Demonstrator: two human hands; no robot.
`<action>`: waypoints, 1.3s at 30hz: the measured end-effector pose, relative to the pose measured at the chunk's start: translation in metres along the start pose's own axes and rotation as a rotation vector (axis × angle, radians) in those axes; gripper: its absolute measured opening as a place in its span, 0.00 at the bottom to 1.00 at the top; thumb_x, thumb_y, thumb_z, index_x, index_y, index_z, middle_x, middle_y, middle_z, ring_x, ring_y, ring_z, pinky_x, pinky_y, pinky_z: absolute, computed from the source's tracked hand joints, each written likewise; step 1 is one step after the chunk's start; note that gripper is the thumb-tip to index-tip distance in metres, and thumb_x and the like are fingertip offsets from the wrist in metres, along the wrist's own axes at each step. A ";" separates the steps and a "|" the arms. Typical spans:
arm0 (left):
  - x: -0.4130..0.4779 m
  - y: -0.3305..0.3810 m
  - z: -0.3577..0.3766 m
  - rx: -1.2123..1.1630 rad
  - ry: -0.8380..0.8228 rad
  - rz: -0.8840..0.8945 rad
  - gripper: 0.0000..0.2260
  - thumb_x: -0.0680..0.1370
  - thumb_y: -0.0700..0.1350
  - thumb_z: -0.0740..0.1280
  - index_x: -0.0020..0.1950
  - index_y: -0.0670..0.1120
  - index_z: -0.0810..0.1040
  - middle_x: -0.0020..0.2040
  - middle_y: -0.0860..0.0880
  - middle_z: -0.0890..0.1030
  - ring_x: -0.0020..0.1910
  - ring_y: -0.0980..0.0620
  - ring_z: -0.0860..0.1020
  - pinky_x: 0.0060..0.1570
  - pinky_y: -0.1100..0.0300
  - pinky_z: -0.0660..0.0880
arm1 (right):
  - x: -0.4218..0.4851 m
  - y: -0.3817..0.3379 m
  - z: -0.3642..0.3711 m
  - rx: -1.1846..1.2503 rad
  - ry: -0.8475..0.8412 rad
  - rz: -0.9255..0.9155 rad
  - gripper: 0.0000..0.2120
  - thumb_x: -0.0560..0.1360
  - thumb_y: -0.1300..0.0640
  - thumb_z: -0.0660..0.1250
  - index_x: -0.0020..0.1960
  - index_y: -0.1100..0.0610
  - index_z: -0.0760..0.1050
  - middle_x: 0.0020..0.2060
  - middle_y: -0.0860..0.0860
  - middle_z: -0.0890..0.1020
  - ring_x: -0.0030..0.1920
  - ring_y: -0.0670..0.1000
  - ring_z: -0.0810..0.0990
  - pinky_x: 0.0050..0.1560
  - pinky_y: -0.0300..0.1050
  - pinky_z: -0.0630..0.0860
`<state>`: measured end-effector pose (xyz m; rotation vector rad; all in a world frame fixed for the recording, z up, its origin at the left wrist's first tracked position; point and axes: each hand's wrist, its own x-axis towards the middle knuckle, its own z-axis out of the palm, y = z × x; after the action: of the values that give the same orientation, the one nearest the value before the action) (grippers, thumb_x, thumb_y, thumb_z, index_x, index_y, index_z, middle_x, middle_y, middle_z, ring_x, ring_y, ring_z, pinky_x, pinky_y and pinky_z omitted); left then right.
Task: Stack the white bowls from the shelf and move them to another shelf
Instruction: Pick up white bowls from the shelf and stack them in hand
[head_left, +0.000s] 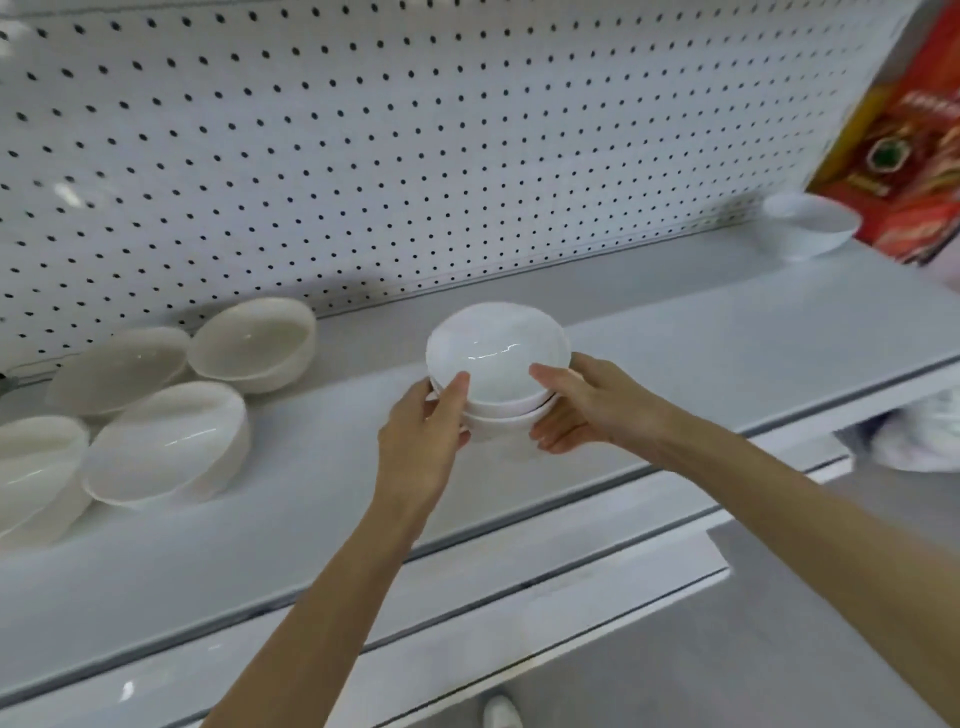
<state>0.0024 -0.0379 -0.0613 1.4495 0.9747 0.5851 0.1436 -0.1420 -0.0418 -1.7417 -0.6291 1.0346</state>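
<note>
The print on the red box (904, 156) is too blurred to read.

White stacked bowls (496, 358), cream-white bowls (166, 444), white pegboard (363, 130) with black dots, red-and-yellow box (904, 156), pale grey shelf (675, 332)

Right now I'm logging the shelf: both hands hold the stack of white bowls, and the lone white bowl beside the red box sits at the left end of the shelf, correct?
Not quite. In the head view the lone white bowl beside the red box sits at the right end of the shelf. The left hand and right hand do hold the stack of white bowls.
</note>
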 end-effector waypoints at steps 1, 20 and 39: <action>-0.002 0.002 0.015 0.021 -0.049 0.016 0.16 0.80 0.51 0.64 0.63 0.43 0.76 0.56 0.46 0.81 0.52 0.50 0.81 0.53 0.54 0.80 | -0.007 0.006 -0.015 0.006 0.034 0.003 0.16 0.79 0.49 0.62 0.60 0.59 0.70 0.35 0.61 0.83 0.34 0.55 0.83 0.34 0.42 0.79; 0.014 0.063 0.340 0.059 -0.117 -0.124 0.10 0.74 0.51 0.66 0.50 0.46 0.77 0.47 0.49 0.80 0.50 0.48 0.80 0.59 0.48 0.77 | 0.015 0.055 -0.336 -0.047 0.083 0.061 0.16 0.80 0.52 0.61 0.60 0.63 0.67 0.34 0.62 0.82 0.33 0.56 0.82 0.32 0.43 0.78; 0.033 0.063 0.395 0.163 0.006 -0.140 0.20 0.73 0.59 0.63 0.57 0.46 0.73 0.53 0.48 0.78 0.55 0.46 0.78 0.60 0.45 0.75 | 0.061 0.058 -0.409 -0.141 -0.192 0.106 0.20 0.77 0.41 0.61 0.62 0.52 0.68 0.42 0.60 0.84 0.36 0.55 0.83 0.35 0.45 0.79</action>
<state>0.3597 -0.2205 -0.0616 1.5086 1.1395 0.4157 0.5246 -0.3123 -0.0516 -1.8270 -0.7518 1.2680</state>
